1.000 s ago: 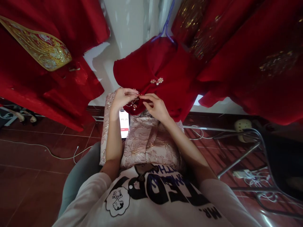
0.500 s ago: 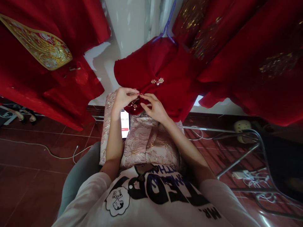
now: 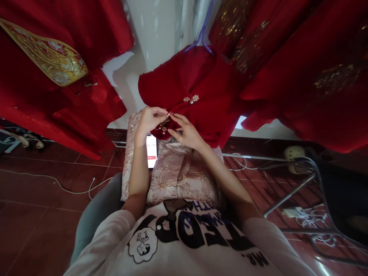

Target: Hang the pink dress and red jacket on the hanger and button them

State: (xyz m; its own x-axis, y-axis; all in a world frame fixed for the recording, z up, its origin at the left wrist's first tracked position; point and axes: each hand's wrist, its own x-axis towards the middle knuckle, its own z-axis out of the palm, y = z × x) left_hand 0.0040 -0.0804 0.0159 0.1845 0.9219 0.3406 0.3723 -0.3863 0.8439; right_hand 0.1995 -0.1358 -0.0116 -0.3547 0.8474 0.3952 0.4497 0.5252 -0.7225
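Observation:
A dark red garment [image 3: 212, 111] hangs from a purple hanger [image 3: 203, 34], its lower part reaching over my lap. Flower-shaped bead ornaments [image 3: 192, 99] sit on its front, and another beaded flower [image 3: 164, 130] lies lower, by my left hand. My left hand [image 3: 151, 119] is closed in a pinch at the garment's edge, where a small pale bead shows at the fingertips. My right hand [image 3: 186, 132] touches the same spot with its forefinger. Its thumb stands apart from the fingers. Whether a needle or thread is there is too small to tell.
A shiny pink brocade cloth [image 3: 169, 180] covers my lap, with a lit phone [image 3: 151, 151] on it. More red garments with gold trim [image 3: 61, 65] hang on both sides. A metal-framed chair [image 3: 316, 180] and white cables [image 3: 310, 220] are at right on the tiled floor.
My right thumb has moved slightly down and left, farther from the fingers. The left hand keeps its pinch at the same place.

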